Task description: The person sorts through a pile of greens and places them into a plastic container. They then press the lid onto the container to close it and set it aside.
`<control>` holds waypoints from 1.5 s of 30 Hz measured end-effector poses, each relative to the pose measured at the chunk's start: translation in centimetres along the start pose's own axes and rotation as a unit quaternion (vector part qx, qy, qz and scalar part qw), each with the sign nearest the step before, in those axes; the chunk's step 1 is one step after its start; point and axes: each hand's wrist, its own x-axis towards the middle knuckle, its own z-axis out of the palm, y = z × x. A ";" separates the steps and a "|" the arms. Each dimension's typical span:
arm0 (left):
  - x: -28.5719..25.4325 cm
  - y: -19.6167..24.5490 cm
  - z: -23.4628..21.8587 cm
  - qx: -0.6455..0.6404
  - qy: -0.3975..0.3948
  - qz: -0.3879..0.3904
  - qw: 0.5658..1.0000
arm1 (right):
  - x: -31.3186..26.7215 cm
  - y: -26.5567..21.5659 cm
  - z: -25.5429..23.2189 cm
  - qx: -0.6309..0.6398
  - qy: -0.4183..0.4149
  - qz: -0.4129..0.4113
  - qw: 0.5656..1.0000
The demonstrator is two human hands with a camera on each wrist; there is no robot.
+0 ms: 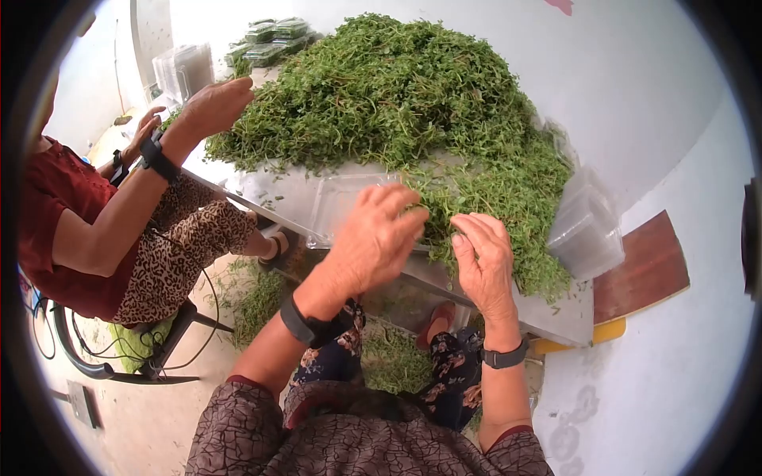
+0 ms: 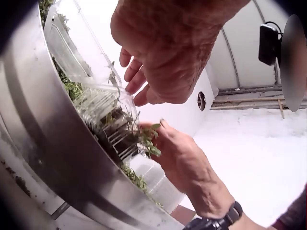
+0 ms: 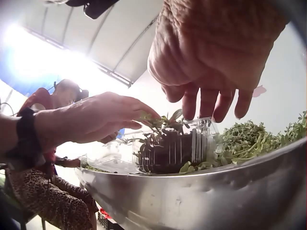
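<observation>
A clear ribbed box [image 3: 175, 151] stuffed with leafy greens stands at the table edge, some sprigs [image 3: 168, 120] sticking out of its top. My left hand [image 1: 377, 234] is at its left side, fingers loosely bent beside the sprigs. On the other side, my right hand [image 1: 486, 266] has its fingers extended, with the thumb apart; in the right wrist view they hang down at the box's far rim. Whether the fingertips touch the box is unclear. An open clear lid [image 2: 74, 45] lies to the left of the box.
A large heap of greens [image 1: 381, 95] covers the metal table [image 1: 278, 190]. Stacked empty boxes [image 1: 587, 226] stand at the right, others [image 1: 184, 71] at the back left, near filled packs [image 1: 270, 40]. Another person [image 1: 95, 238] sits at the left.
</observation>
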 end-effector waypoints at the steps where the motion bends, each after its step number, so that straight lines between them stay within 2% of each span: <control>1: -0.2 0.4 0.2 0.001 0.002 0.000 1.000 | 0.2 0.1 0.1 -0.001 -0.004 -0.001 1.000; 3: -0.5 1.1 0.6 0.000 -0.025 0.019 0.999 | 0.8 0.1 0.2 -0.006 -0.027 -0.006 1.000; 6: -1.0 1.4 1.7 0.003 -0.061 0.006 0.998 | 1.4 0.2 0.7 -0.023 -0.066 -0.007 0.998; 14: -1.3 1.4 2.1 -0.004 -0.062 0.005 0.998 | 3.7 2.6 1.8 -0.076 -0.145 -0.013 0.986; 16: -1.3 1.3 2.1 -0.011 -0.062 0.005 0.998 | 3.9 2.5 1.9 -0.075 -0.161 0.011 0.984; 20: -1.4 1.3 1.8 -0.015 -0.064 0.006 0.998 | 4.1 1.9 0.9 -0.046 -0.136 0.011 0.990; 23: -1.7 1.4 1.7 0.014 -0.030 0.011 0.999 | 4.6 1.2 0.0 -0.035 -0.081 -0.012 0.996; 27: -1.8 1.6 1.8 0.013 -0.030 -0.008 0.999 | 5.1 0.9 0.6 -0.023 -0.078 -0.019 0.996; 29: -1.8 1.6 1.9 0.004 -0.047 -0.012 0.999 | 5.2 1.0 1.7 0.018 -0.140 -0.031 0.989; 31: -1.6 1.5 1.9 0.008 -0.085 -0.018 0.996 | 5.5 1.3 2.7 0.002 -0.171 -0.024 0.985; 32: -1.6 1.5 1.8 0.006 -0.088 -0.016 0.996 | 5.7 1.4 2.9 -0.014 -0.203 -0.022 0.979; 34: -1.8 1.5 1.3 -0.003 -0.068 -0.012 0.998 | 5.8 1.6 2.7 -0.014 -0.204 -0.003 0.979; 36: -2.2 1.4 -0.2 -0.025 -0.069 -0.023 0.997 | 5.9 2.0 1.8 0.078 -0.172 0.015 0.982; 38: -2.9 0.8 -1.6 0.005 0.006 -0.042 0.999 | 5.0 1.7 0.0 0.067 -0.155 0.035 0.985; 40: -4.4 -0.1 -2.8 0.051 0.047 -0.092 0.993 | 3.8 1.8 -1.4 0.113 -0.088 0.057 0.988; 42: -5.9 -1.1 -3.5 0.080 0.075 -0.154 0.982 | 2.1 1.4 -2.4 0.098 -0.098 0.080 0.987; 43: -6.7 -1.7 -3.8 0.079 0.073 -0.152 0.982 | 1.2 1.2 -2.7 0.061 -0.105 0.082 0.989; 45: -8.0 -2.9 -4.0 0.061 0.062 -0.212 0.973 | -0.4 0.9 -2.8 0.022 -0.115 0.095 0.989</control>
